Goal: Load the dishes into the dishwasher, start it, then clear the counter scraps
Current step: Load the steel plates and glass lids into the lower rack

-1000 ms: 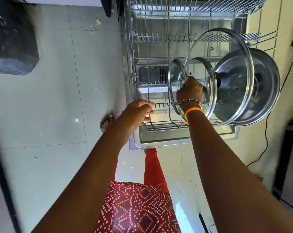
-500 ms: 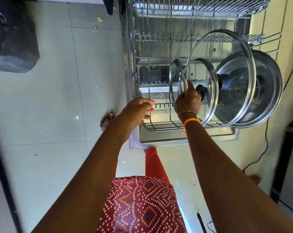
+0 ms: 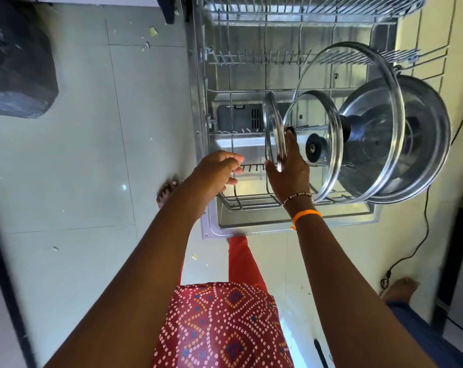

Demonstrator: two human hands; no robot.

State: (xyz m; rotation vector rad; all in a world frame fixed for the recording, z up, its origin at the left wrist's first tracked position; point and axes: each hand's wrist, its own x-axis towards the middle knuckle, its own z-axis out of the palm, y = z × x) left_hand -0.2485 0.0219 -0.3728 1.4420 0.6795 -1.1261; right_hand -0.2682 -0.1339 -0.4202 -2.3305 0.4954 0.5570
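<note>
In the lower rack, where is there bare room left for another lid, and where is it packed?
Free: the rack wires left of the small glass lid that the right hand holds, below the left hand, and the far tine rows. Crowded: the right side, where the mid glass lid, large glass lid and steel lid stand.

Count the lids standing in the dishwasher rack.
4. Smallest glass lid at the left, held by the right hand; medium glass lid beside it; large glass lid next; steel lid rightmost. None seems hidden.
</note>
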